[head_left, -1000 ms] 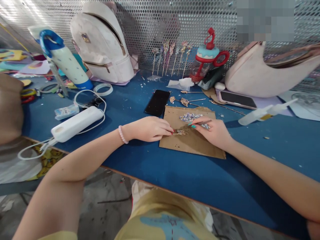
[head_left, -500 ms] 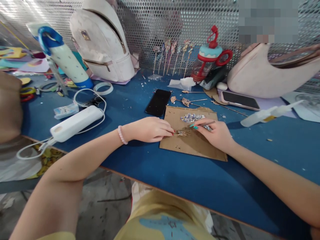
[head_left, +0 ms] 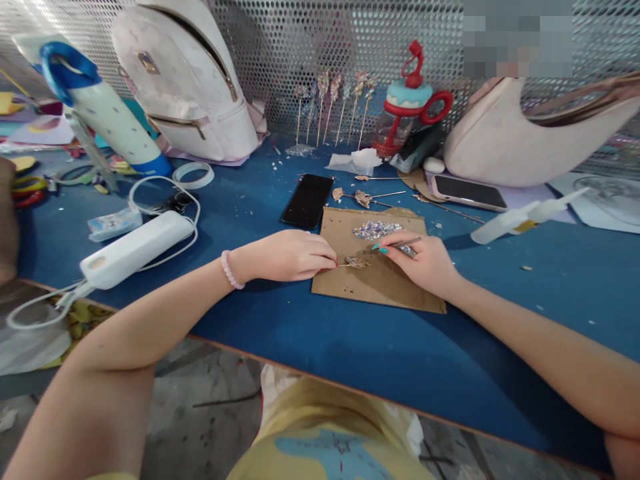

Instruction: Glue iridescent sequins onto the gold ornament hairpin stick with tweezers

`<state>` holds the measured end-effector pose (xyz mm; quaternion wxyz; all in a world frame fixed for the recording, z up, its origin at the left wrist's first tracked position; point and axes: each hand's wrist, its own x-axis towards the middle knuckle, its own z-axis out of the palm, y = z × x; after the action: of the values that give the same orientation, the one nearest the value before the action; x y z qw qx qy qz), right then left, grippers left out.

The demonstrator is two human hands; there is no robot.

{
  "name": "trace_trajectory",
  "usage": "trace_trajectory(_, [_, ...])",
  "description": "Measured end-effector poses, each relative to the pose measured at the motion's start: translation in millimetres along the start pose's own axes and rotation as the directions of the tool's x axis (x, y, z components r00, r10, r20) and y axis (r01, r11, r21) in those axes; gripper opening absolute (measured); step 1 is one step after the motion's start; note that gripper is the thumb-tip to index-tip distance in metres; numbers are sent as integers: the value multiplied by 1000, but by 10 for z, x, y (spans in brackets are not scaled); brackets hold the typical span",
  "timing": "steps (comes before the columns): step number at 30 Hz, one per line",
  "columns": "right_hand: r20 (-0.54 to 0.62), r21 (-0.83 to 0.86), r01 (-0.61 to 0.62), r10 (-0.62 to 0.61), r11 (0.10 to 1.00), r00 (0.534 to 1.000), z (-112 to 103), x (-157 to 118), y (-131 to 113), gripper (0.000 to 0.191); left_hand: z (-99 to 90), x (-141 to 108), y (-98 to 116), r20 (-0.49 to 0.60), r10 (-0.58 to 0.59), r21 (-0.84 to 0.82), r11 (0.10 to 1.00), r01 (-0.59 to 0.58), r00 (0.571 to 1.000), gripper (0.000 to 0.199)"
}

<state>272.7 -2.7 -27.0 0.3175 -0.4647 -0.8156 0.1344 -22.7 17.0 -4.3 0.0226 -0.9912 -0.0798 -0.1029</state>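
A piece of brown cardboard [head_left: 390, 293] lies on the blue table, bearing a heap of small shiny stones [head_left: 376, 230]. My left hand [head_left: 300, 256] is closed, pinching the thin stem of a metal hairpin at the cardboard's left side. The pin's ornate gold head [head_left: 357, 263] lies over the cardboard. In a closed grip my right hand [head_left: 425, 263] holds metal tweezers [head_left: 406, 243], their tip pointing left, just above and right of the pin head. Whether a stone sits in the tip is too small to tell.
Behind the cardboard are a black phone [head_left: 307, 201] and several metal pins [head_left: 363, 198]. A white glue bottle [head_left: 500, 225] stands tilted at right. A white power strip [head_left: 137, 250] with its cable lies left, near a white backpack [head_left: 190, 87].
The view has shifted slightly, so most things appear further left. My right hand's tweezers tip has stayed close to the pin head; my left hand still pinches the stem.
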Motion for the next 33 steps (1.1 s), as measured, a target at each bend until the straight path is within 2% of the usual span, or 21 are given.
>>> trace_trajectory(6, [-5,-5,34,-34,999,999,6,-16,35,17,-16,1,2,-10,11,41,999,-11,1000,29])
trace_trajectory(19, [-12,-16,122,-123,992,992,7,-31,31,17,-21,-16,29,60,-33,149,989,23,998,33])
trace_trajectory(30, [-21,10,159,-159,987,987,14,-13,20,14,-40,-23,27,118,-64,127,991,48,991,34])
trace_trajectory(33, [-37,35,110,-109,993,993,28,8,0,14,-36,-27,30,123,-70,105,993,57,990,34])
